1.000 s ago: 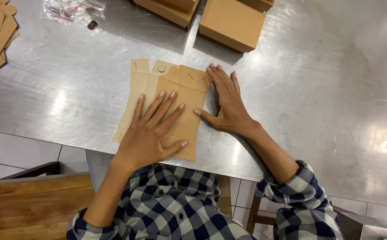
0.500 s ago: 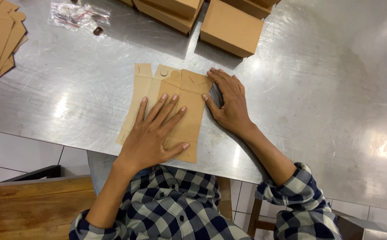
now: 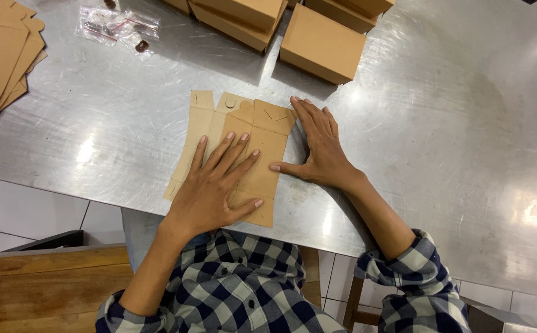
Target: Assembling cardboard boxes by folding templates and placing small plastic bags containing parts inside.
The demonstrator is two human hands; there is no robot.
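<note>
Two hands: we see both lying flat on or beside one flat cardboard blank [image 3: 244, 148] at the middle of the frame, on the steel table [image 3: 441, 123].
Left hand [image 3: 210, 191]: fingers spread, palm pressed down on the blank's lower half.
Right hand [image 3: 321, 151]: open and flat, set against the blank's right edge, thumb touching it; nothing pinched.
Handling: we judge the blank light, thin and fairly stiff, prone to slide on the smooth steel and to crease along its scored lines; best held by its edges or flaps.
Surroundings: folded brown boxes [image 3: 321, 43] at the top centre, a stack of blanks [image 3: 0, 55] at the upper left, small clear bags [image 3: 117, 28] beside them.
</note>
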